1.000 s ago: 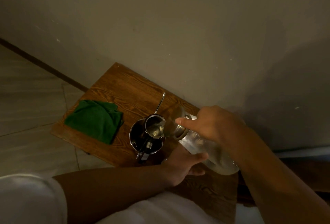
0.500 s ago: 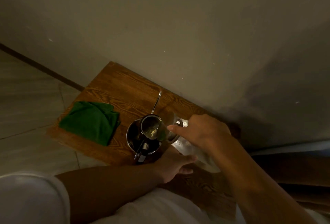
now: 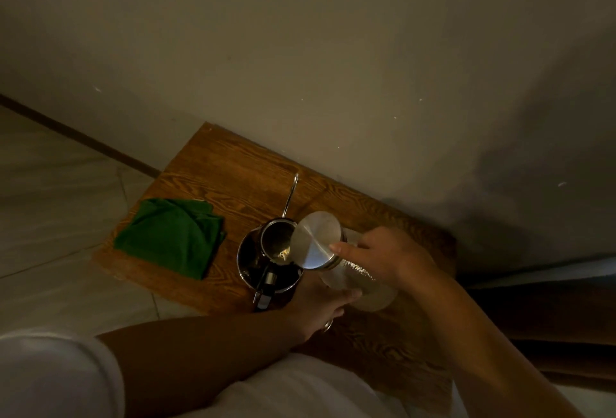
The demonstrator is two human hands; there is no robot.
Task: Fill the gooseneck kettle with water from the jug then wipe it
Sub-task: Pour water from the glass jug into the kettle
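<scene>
- Reaching in from the near left, the left hand (image 3: 316, 307) lies half-curled by the kettle handle (image 3: 263, 294); I cannot tell whether it grips anything.
- Right hand (image 3: 390, 261) wraps the glass jug (image 3: 353, 281), forefinger pressed on its steel lid (image 3: 315, 239), tipped toward the gooseneck kettle (image 3: 270, 257) at mid-surface.
- Judged: wet glass is slippery, heavy and fragile, so hold the body; the steel kettle is stiff, so take its handle.
- Green cloth (image 3: 170, 239) lies folded left on the wooden surface (image 3: 233, 167).
- No readable writing.
</scene>
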